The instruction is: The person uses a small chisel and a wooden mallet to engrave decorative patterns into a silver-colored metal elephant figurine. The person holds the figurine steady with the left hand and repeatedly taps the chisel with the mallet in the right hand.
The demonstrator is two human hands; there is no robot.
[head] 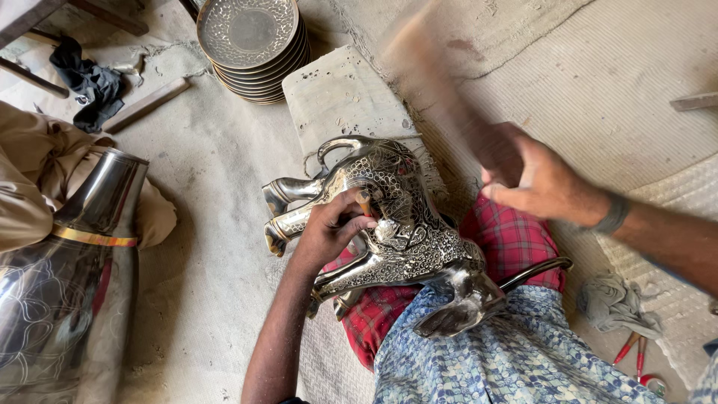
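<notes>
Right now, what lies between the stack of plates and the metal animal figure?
A pale, worn flat slab lies between the stack of plates and the metal animal figure, in the head view.

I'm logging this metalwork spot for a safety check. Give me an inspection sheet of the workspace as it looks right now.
Surface: dusty floor with a woven mat and a pale slab.
Job's things: engraved metal animal figure lying across the person's lap; a small tool under the left hand is pressed to it.
Clutter: stack of metal plates, large metal vase, dark cloth, grey rag, red-handled pliers.
Grips: left hand on the figure, pinching the tool; right hand raised, closed on a motion-blurred handle.
Cables: nothing seen.
Surroundings: wooden furniture legs at top left; bundled tan fabric at left.
</notes>
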